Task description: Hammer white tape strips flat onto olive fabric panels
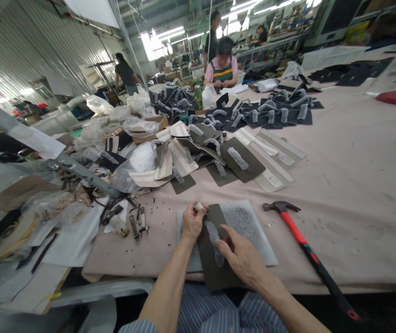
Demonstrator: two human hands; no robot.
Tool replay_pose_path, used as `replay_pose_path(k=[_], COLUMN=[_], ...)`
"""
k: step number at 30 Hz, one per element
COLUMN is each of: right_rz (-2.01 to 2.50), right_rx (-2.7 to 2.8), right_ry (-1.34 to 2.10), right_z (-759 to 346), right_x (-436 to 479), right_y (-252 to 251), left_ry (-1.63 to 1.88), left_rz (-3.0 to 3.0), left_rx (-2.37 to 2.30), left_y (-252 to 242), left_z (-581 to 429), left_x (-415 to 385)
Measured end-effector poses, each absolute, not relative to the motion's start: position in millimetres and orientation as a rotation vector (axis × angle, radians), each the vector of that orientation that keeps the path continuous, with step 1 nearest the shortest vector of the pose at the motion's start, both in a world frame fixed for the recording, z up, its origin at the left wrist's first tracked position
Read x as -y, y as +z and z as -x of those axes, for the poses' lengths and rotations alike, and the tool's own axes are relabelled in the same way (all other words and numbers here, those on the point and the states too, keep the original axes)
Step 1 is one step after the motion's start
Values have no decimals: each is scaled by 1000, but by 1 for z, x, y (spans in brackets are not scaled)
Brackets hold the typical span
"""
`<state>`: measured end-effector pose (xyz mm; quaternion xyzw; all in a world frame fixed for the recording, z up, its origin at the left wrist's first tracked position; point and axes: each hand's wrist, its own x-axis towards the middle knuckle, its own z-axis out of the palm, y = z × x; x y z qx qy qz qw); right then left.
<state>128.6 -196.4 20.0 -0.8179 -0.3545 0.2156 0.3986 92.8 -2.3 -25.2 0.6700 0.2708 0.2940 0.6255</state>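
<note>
An olive-grey flat panel (207,266) lies tilted over a speckled pale slab (253,226) and hangs past the table's front edge. Fixed along its middle is a strap handle (214,238) wrapped in clear plastic. My left hand (193,224) is closed at the panel's far end around a small whitish piece (198,206), whose kind I cannot make out. From the right, my right hand (243,256) has its thumb and forefinger on the wrapped handle, the other fingers curled. To the right lies a claw hammer (297,231) with a red and black handle.
Small metal tools (137,224) lie to the left, beside a slanting metal post (83,173). Further back are piled olive and cream panels (243,159), with black panels with wrapped handles (270,115) behind them. Plastic bags crowd the left. A person (221,69) sits across the table.
</note>
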Motion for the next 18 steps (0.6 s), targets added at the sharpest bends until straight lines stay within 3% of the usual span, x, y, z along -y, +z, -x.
replay_pose_path(k=[9,15,18], right_rz=[2674,2738,2477], right_rx=[736,605,263], right_ry=[-287,28,458], right_z=[-208,-221,-222], right_x=[335,376,364], right_y=[-35,-63,-50], left_ry=[675,680,676], left_rz=[-1604,-1625,-1700], left_rx=[-621,-685,-717], left_y=[-20,-15,-14], left_z=[-92,-97,-97], left_x=[4,10,14])
